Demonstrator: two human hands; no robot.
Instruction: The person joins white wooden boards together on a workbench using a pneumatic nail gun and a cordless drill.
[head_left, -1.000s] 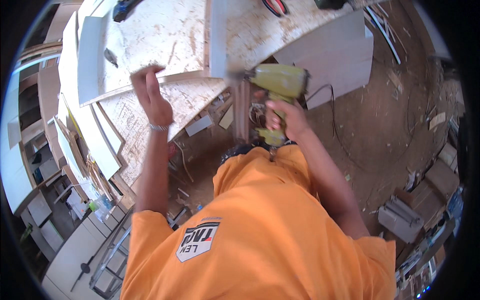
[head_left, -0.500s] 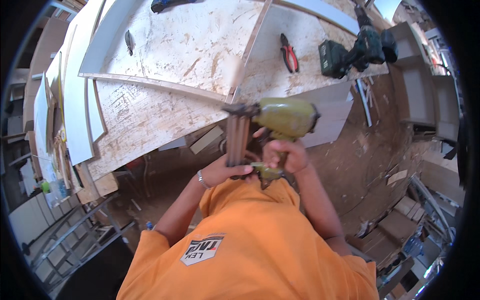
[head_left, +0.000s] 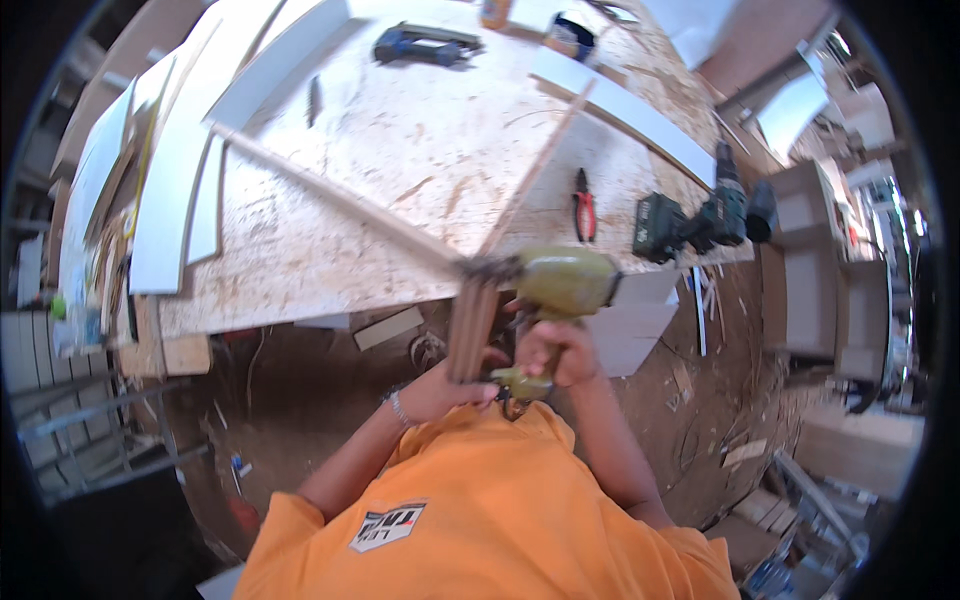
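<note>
A yellow-green nail gun (head_left: 568, 280) is held in front of my orange shirt, close to the workbench's near edge. My right hand (head_left: 560, 352) is closed round its handle. At the lower end of the brown, ribbed magazine (head_left: 472, 330), my left hand (head_left: 450, 392) grips, its thumb beside the tool's yellow-green base. The nose points left, by the near corner where thin wooden strips meet on the workbench (head_left: 300, 270); whether it touches them I cannot tell. Some fingers of both hands are hidden behind the tool.
On the bench lie red-and-black pliers (head_left: 584, 210), a green cordless drill (head_left: 725, 205), a blue-and-black tool (head_left: 425, 45) and a white-faced board (head_left: 630, 115). White panels (head_left: 165, 220) line the left side. Cabinet boxes (head_left: 805, 270) stand at right; offcuts litter the brown floor.
My view has shifted, bringing more of the bench's far side into sight. Both hands keep their hold on the nail gun, which appears slightly lower in the picture.
</note>
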